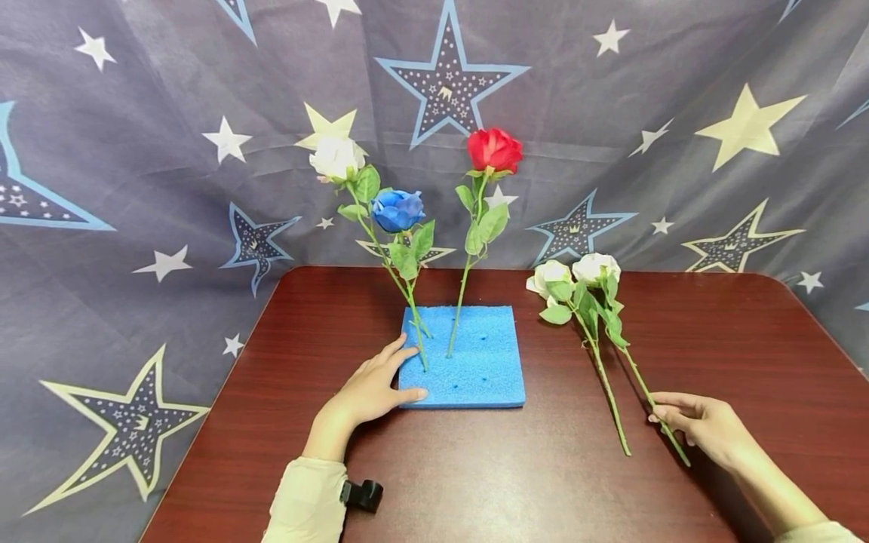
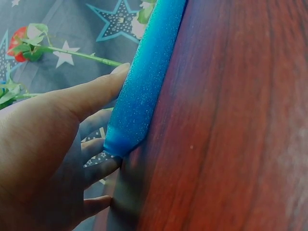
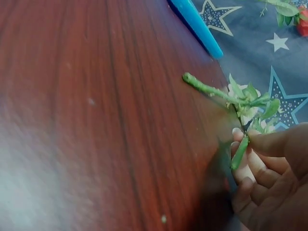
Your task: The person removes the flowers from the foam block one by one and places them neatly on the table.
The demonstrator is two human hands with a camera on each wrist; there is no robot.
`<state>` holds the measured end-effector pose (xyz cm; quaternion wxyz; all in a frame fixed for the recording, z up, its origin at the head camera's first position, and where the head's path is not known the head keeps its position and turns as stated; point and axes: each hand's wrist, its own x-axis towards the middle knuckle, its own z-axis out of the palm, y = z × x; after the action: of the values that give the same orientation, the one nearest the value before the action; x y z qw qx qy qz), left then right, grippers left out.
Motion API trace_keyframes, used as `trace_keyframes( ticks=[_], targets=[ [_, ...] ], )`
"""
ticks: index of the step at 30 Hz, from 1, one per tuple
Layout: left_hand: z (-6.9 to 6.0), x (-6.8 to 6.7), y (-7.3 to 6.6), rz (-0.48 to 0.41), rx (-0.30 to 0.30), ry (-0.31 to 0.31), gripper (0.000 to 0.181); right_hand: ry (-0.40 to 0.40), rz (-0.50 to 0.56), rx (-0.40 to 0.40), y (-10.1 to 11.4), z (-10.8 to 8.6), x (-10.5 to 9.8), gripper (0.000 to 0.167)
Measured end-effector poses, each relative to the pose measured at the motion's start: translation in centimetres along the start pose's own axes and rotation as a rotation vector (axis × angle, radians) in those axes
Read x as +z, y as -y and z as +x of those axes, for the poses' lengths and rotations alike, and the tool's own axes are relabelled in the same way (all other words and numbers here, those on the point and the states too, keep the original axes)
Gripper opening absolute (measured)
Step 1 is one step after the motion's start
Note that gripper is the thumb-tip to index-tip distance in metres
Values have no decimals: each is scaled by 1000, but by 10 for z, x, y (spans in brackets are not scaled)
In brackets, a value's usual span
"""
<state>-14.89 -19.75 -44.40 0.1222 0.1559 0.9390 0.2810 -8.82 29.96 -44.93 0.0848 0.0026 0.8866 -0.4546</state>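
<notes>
My right hand [image 1: 706, 426] pinches the lower stem of a white rose [image 1: 596, 269] between thumb and fingers. In the right wrist view the green stem end [image 3: 239, 153] sticks out past the fingertips. Beside it lies a second white rose [image 1: 551, 280], its stem on the table. My left hand [image 1: 370, 385] rests against the left side of a blue foam block [image 1: 485, 369], thumb on its near left corner and fingers spread. In the block stand a white rose [image 1: 337, 158], a blue rose [image 1: 397, 210] and a red rose [image 1: 495, 151].
Several small holes show in the foam's top. The dark red-brown wooden table [image 1: 441, 467] ends at the back against a grey cloth [image 1: 577, 113] printed with stars. A black strap device [image 1: 363, 495] sits on the left wrist.
</notes>
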Motion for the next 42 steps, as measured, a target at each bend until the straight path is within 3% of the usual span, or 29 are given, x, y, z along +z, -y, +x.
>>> trace_keyframes(
  ticks=[9,22,31,36,42],
  targets=[
    [0,0,-1,0,-4,-1,78,25,0,8,-1,8,-6,38],
    [0,-1,-2,-3,-4,-1,77,-24,-52,-9,3,10,-2,31],
    [-1,-1,-2,-4,-1,1,78,-64,-40,1,2,8,-4,39],
    [-1,-1,-2,-6,-4,1,78,-105,18,-34,11,8,0,38],
    [-1,-1,-3,-4,-10,2,78,-150,86,-131,25,9,12,25]
  ],
)
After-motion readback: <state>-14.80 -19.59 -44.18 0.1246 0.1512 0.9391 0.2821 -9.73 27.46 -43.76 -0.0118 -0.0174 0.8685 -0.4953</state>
